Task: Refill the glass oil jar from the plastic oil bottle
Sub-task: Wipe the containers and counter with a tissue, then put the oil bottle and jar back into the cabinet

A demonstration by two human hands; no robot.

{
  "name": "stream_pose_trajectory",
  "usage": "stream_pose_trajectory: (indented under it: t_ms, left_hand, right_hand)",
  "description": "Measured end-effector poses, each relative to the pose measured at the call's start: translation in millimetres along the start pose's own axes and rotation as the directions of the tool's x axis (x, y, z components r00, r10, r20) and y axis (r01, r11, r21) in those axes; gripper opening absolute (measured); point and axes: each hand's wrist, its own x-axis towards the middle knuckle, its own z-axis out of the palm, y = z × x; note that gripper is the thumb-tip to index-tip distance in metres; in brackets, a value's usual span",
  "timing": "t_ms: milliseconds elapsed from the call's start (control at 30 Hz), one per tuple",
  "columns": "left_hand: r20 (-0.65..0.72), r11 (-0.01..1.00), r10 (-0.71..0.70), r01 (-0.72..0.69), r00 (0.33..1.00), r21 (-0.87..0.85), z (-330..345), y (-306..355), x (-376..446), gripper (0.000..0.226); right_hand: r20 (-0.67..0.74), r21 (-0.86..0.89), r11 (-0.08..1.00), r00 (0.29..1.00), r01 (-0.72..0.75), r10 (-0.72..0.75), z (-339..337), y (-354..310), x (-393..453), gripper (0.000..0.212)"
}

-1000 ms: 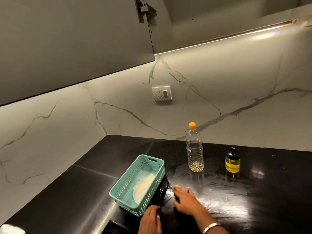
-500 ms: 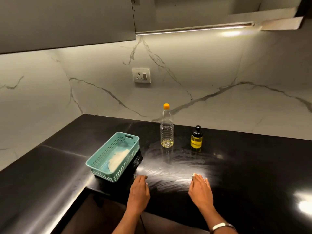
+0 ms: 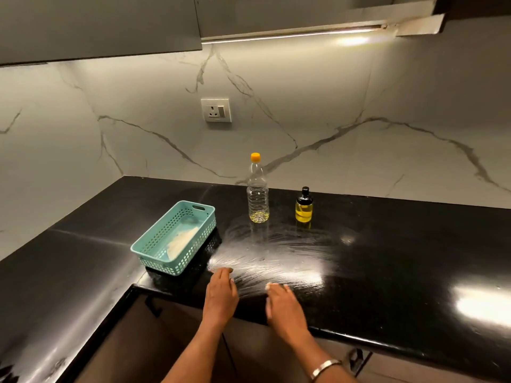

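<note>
A clear plastic oil bottle with an orange cap stands upright near the back wall, a little yellow oil at its bottom. To its right stands the small glass oil jar, black lid on, holding yellow oil. Both sit on the black countertop. My left hand and my right hand rest flat, fingers straight, on the counter near its front edge, side by side and well short of the bottle and jar. Neither hand holds anything.
A teal perforated basket with a white cloth inside sits left of the bottle, near the counter's inner corner. A wall socket is on the marble backsplash. Cabinets hang overhead. Smears shine on the counter between hands and bottle.
The view has pulled back and down from the counter. My right hand has slid left, closer to my left hand. Bottle, jar and basket have not moved.
</note>
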Motion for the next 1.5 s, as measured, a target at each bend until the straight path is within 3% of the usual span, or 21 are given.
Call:
stream_pose_trajectory:
  t_ms: [167, 300, 367, 467, 600, 867, 1033, 1233, 1500]
  left_hand:
    - [0.098, 0.998, 0.052, -0.047, 0.994, -0.051, 22.4, 35.4, -9.0, 0.031]
    - [0.14, 0.994, 0.102, -0.095, 0.985, -0.054, 35.9, 53.6, -11.2, 0.032]
    - [0.148, 0.993, 0.116, -0.11, 0.982, -0.044, 40.1, 56.4, -11.6, 0.032]
    - [0.143, 0.99, 0.143, -0.14, 0.979, -0.029, 45.3, 55.6, -8.3, 0.032]
    - [0.14, 0.987, 0.159, -0.157, 0.977, -0.027, 48.6, 56.4, -0.5, 0.031]
    - [0.225, 0.969, 0.248, -0.238, 0.942, -0.073, 72.0, 82.4, -3.0, 0.031]
    - [0.291, 0.932, 0.361, -0.336, 0.886, -0.134, 99.6, 125.6, -17.2, 0.03]
    - [0.382, 0.807, 0.591, -0.518, 0.71, -0.286, 145.3, 204.4, -64.5, 0.028]
    - [0.393, 0.578, 0.815, -0.633, 0.425, -0.515, 187.1, 301.1, -160.5, 0.03]
  right_hand:
    - [-0.172, 0.01, 0.948, 0.934, -0.317, 0.314, -33.5, 88.1, -34.2, 0.04]
    - [-0.148, 0.027, 0.9, 0.889, -0.435, 0.434, -43.6, 101.0, -40.7, 0.046]
    - [-0.081, 0.059, 0.905, 0.902, -0.421, 0.424, -35.9, 89.4, -36.9, 0.049]
    - [-0.023, 0.125, 0.955, 0.962, -0.269, 0.274, -14.5, 59.6, -28.4, 0.044]
    - [0.029, 0.122, 0.983, 0.991, -0.134, 0.131, -23.4, 26.1, -21.4, 0.04]
    - [0.152, 0.042, 0.968, 0.959, -0.248, 0.239, -50.9, 48.0, -23.0, 0.024]
    - [-0.032, 0.111, 0.936, 0.94, -0.335, 0.341, -79.0, 86.7, -63.4, 0.028]
    - [-0.262, 0.291, 0.796, 0.756, -0.531, 0.6, -123.6, 136.2, -139.3, 0.032]
    - [-0.4, 0.355, 0.609, 0.474, -0.709, 0.784, -165.1, 183.8, -269.6, 0.015]
